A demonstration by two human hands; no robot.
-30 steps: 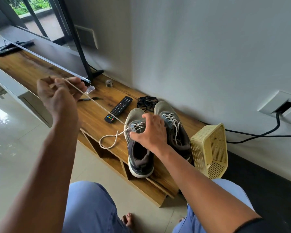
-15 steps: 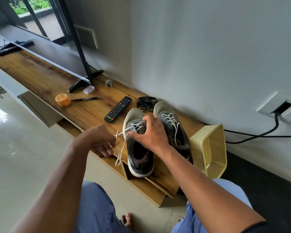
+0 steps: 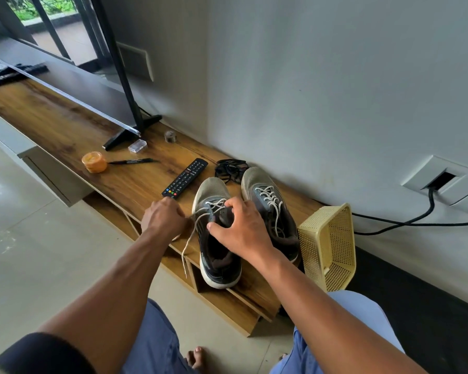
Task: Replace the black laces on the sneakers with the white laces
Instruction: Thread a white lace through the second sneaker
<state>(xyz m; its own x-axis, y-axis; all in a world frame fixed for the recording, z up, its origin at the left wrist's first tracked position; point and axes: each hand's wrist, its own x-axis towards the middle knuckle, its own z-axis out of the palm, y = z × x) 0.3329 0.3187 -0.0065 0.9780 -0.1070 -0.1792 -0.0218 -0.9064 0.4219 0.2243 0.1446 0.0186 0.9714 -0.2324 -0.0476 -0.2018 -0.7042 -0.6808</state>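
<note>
A wood-grain finish is shown by the shelf [image 3: 65,125]; perforated yellow plastic by the basket [image 3: 333,238]; gloss by the floor tiles [image 3: 25,238].

You're looking down at a low wooden desk [image 3: 65,125] running along a plain grey wall [image 3: 322,85]. Glossy pale floor tiles [image 3: 38,252] catch daylight on your left, a window [image 3: 52,20] shows greenery at top left, and a wall socket [image 3: 449,184] feeds a black cable [image 3: 405,224].

2 sneakers [image 3: 254,217] stand side by side on the wooden shelf [image 3: 65,122], under the right hand [image 3: 241,228]. The remote [image 3: 185,178] lies just beyond the left hand [image 3: 164,218]; the basket [image 3: 327,244] sits right of the right hand.
</note>
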